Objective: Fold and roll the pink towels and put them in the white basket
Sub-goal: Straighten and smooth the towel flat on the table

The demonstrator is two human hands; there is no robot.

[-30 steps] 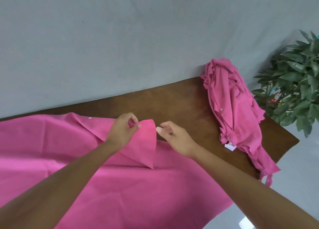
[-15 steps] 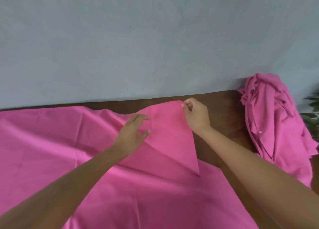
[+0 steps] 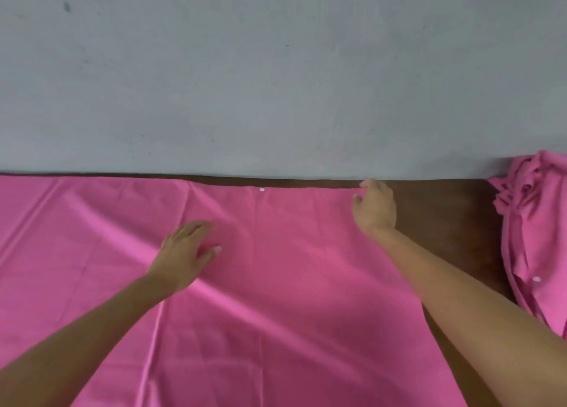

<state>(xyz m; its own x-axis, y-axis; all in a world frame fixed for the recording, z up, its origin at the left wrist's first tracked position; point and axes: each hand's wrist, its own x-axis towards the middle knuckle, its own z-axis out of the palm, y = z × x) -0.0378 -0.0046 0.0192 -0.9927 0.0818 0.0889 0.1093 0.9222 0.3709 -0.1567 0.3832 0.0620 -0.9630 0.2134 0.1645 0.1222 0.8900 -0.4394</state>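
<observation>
Both hands are on the spread towel [image 3: 276, 299]. Left hand [image 3: 184, 253] lies flat near its middle, fingers straight. Right hand [image 3: 374, 210] has its fingers curled, pinching the towel's far right corner by the wall [image 3: 276, 84]. The towel covers most of the brown bench [image 3: 445, 222], nearly flat with shallow creases. A crumpled pile [image 3: 534, 238] of pink towels sits at the bench's right end, apart from it.
</observation>
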